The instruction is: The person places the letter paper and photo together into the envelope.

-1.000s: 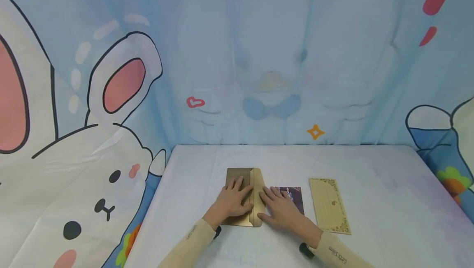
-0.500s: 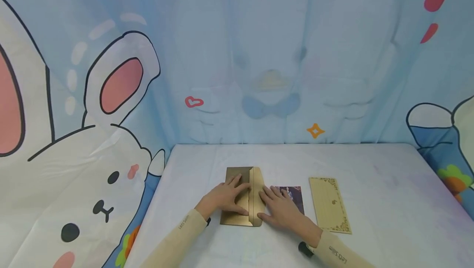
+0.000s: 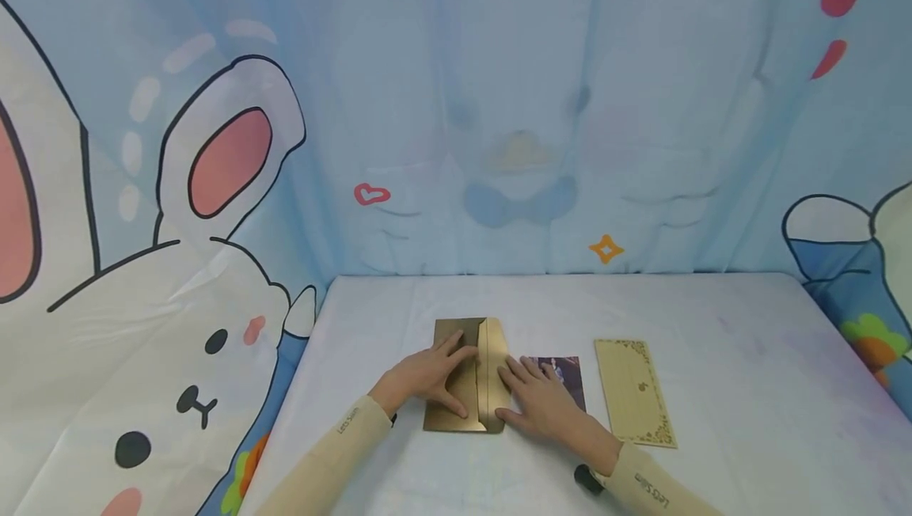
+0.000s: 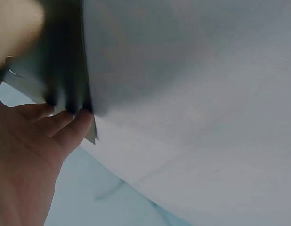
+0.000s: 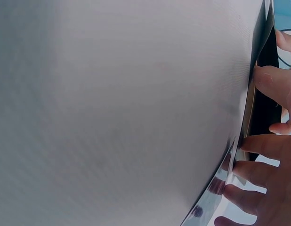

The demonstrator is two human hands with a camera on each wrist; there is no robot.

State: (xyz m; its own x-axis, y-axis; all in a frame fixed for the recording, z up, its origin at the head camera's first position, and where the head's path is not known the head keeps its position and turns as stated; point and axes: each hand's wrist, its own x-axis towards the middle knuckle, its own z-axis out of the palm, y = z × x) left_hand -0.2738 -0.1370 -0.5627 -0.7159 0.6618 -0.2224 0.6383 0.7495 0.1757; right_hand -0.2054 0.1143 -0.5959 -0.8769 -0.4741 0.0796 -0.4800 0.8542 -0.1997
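Note:
A gold envelope (image 3: 492, 381) lies flat on the table, its flap unfolded toward the right. My left hand (image 3: 426, 376) rests on the envelope's body with fingers spread. In the left wrist view, those fingertips touch the shiny envelope (image 4: 65, 47) close to its edge. The right hand (image 3: 541, 401) lies palm down, thumb and fingertips along the flap's right edge. Beneath its fingers is a dark printed picture (image 3: 568, 373), partly covered by that hand. In the right wrist view, the fingers reach over the picture (image 5: 206, 197) and the envelope's edge.
To the right lies a pale yellow card (image 3: 634, 393) with ornate brown corners, apart from the picture. A white cloth covers the table (image 3: 734, 389). Behind it hangs a blue curtain (image 3: 527, 104) with cartoon prints, and a printed rabbit (image 3: 214, 286) fills the left side.
My left hand has slid left across the envelope, away from the flap's fold, uncovering more of the envelope. The right hand has stayed on the flap's edge.

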